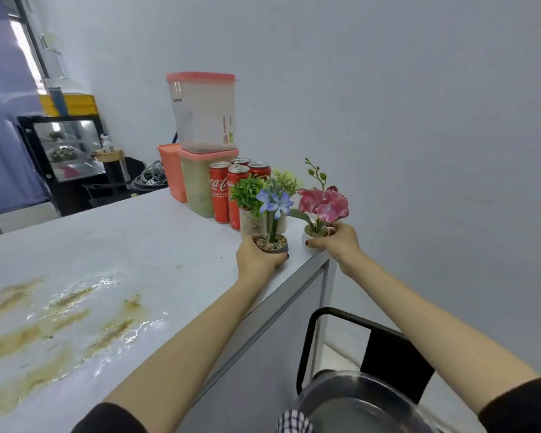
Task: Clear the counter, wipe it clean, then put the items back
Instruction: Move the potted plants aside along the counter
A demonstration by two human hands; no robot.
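Observation:
My left hand (258, 259) grips a small grey pot with a blue flower (274, 242) at the far right corner of the white counter (138, 245). My right hand (338, 242) holds a white pot with a pink orchid (317, 234) at the counter's right edge. Behind them stand two green plants in clear pots (252, 207), several red cola cans (221, 195) and stacked plastic containers with pink lids (203, 114). A wet brown spill (60, 323) covers the counter's near left part.
A metal bowl (356, 404) and a checked cloth (294, 421) lie below the counter at the lower right, next to a black chair frame (341, 320). An orange bin (171, 173) stands behind the containers. A glass display case (66, 145) sits at the far left.

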